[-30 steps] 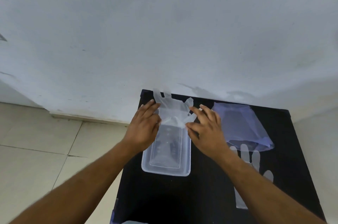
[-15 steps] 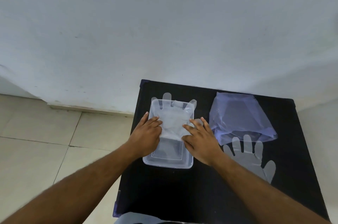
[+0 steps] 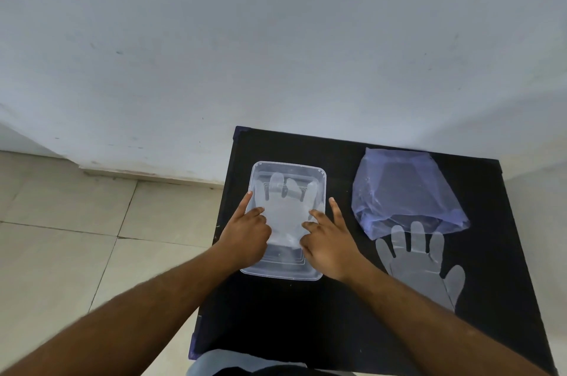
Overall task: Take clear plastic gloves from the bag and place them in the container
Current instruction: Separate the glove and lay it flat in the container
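Between the two hands lies a clear plastic glove [image 3: 283, 210], spread flat inside a clear rectangular plastic container [image 3: 319, 174] that sits on a black table [image 3: 306, 314]. Its fingers point away from the person, toward the far end of the container, and its cuff ends between the two palms. The left hand [image 3: 245, 236] rests on the container's left side with fingers loosely spread: the index finger stretches along the left rim, while a shorter finger presses on the glove's left edge. The right hand [image 3: 328, 245] mirrors it on the right side, one finger extended along the right rim and two bent fingers pushing down on the glove's right edge. Neither hand is closed around anything; both press flat with open fingers.

To the right of the right hand, well apart from it, a translucent bluish plastic bag [image 3: 405, 188] lies crumpled on the table, its mouth facing the person. Just nearer than the bag, a second clear plastic glove [image 3: 420, 265] lies flat on the table, its fingertips tucked into or under the bag's mouth, its cuff running beside the right forearm. Beyond the left hand, off the table's edge, is a pale tiled floor [image 3: 76, 237], and a white wall [image 3: 276, 38] rises behind everything.
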